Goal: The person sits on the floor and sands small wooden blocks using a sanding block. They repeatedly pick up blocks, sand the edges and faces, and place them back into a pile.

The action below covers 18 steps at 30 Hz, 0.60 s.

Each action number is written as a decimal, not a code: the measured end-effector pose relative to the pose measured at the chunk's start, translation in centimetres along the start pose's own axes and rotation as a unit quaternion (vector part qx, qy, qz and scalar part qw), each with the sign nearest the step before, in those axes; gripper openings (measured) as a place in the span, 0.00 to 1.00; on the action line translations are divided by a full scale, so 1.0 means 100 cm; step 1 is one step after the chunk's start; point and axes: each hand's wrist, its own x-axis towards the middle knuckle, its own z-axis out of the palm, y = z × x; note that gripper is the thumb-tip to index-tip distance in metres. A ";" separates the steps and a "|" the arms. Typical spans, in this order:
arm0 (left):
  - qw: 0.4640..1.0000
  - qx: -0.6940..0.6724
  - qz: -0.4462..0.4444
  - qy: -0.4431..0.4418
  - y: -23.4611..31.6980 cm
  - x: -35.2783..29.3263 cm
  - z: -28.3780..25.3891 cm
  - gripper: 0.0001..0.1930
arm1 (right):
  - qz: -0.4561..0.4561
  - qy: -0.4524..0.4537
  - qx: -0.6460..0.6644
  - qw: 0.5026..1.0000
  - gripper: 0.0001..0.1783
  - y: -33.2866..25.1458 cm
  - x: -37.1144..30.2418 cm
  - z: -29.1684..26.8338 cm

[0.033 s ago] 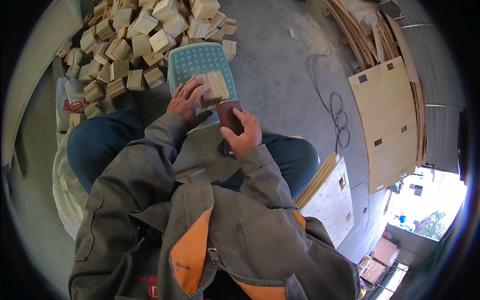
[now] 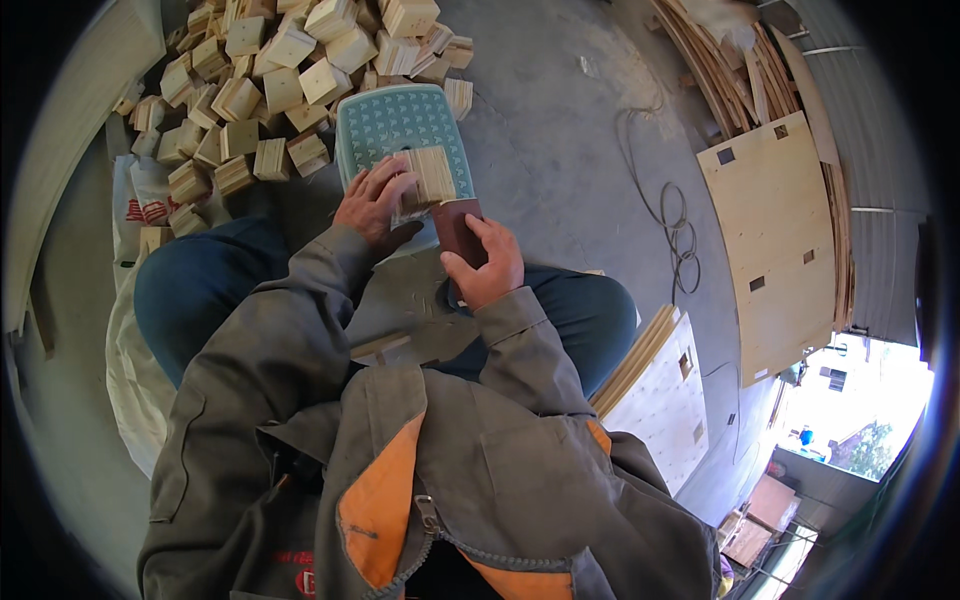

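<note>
On the pale green plastic stool [image 2: 400, 115] between my knees rests a light plywood block [image 2: 431, 174] with layered edges. My left hand [image 2: 377, 200] is curled over its left side and holds it against the stool top. My right hand [image 2: 488, 262] grips a flat reddish-brown sanding block [image 2: 459, 229], thumb on the near side and fingers on the right side. The sanding block's upper edge meets the near right corner of the plywood block. Part of the plywood block is hidden behind my left fingers.
A heap of similar plywood blocks [image 2: 285, 88] lies beyond and left of the stool. A white sack [image 2: 140, 375] spreads beside my left knee. To the right are a coiled cable [image 2: 677, 230], large plywood sheets [image 2: 775, 250] and a smaller leaning stack of boards [image 2: 655, 400].
The plywood block has turned slightly under my left hand, its top edge a little lower. Both hands are almost where they were.
</note>
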 end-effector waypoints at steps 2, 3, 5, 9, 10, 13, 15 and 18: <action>1.000 -0.003 0.021 -0.002 0.003 -0.003 -0.001 0.53 | 0.002 -0.006 0.004 1.000 0.38 -0.001 -0.001 -0.001; 1.000 -0.024 0.008 -0.001 0.003 -0.004 -0.001 0.54 | 0.002 -0.010 0.006 1.000 0.38 -0.001 -0.001 -0.002; 0.998 -0.067 -0.018 0.001 0.001 -0.004 -0.001 0.55 | 0.006 -0.007 0.010 1.000 0.38 -0.003 -0.001 -0.005; 0.987 -0.120 -0.103 0.017 0.002 0.000 -0.003 0.61 | 0.014 0.011 -0.006 1.000 0.39 0.000 -0.001 -0.011; 0.987 -0.111 -0.116 0.016 -0.001 0.000 0.000 0.63 | 0.010 0.016 -0.014 1.000 0.39 -0.001 -0.001 -0.010; 0.979 -0.133 -0.154 0.024 -0.008 -0.001 0.015 0.64 | -0.011 0.028 -0.046 0.998 0.40 -0.009 0.002 -0.010; 0.971 -0.164 -0.171 0.022 -0.010 0.002 0.022 0.64 | -0.036 0.032 -0.075 0.996 0.40 -0.012 0.006 -0.008; 0.963 -0.205 -0.175 0.010 -0.004 0.014 0.025 0.59 | -0.048 0.014 -0.104 0.993 0.40 -0.017 0.013 -0.003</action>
